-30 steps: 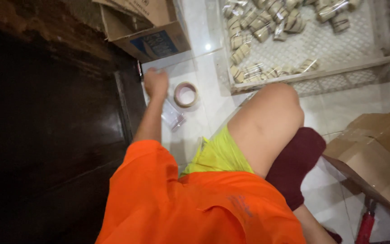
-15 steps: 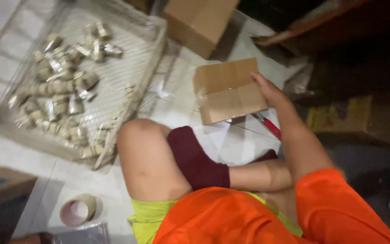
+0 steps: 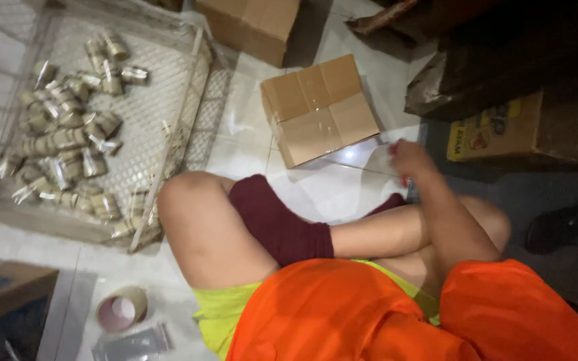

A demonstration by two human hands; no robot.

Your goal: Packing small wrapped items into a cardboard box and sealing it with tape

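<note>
Half a second ago our right hand point(image 3: 408, 159) lay on the top of the sealed cardboard box point(image 3: 319, 109); now it has come off it and hangs just beside the box's right-hand lower corner, over the white tiled floor point(image 3: 316, 190). The hand is blurred and loosely curled, with something red showing at the fingers point(image 3: 394, 150); we cannot tell whether it is closed on anything. Our left hand is out of view.

The box lies flat on the floor, its flaps taped down, in front of our crossed legs. One foot in a maroon sock point(image 3: 279, 224) rests between our bare knee point(image 3: 192, 200) and the right forearm. Orange sleeves point(image 3: 369, 314) fill the bottom of the view.

To the left stands a wire mesh tray point(image 3: 168, 100) holding a heap of small wrapped packets point(image 3: 68, 134). Near the bottom left, a roll of tape point(image 3: 122, 309) lies on the floor beside a clear plastic sleeve point(image 3: 135, 342). Another cardboard box point(image 3: 252, 23) stands beyond, at the top.
</note>
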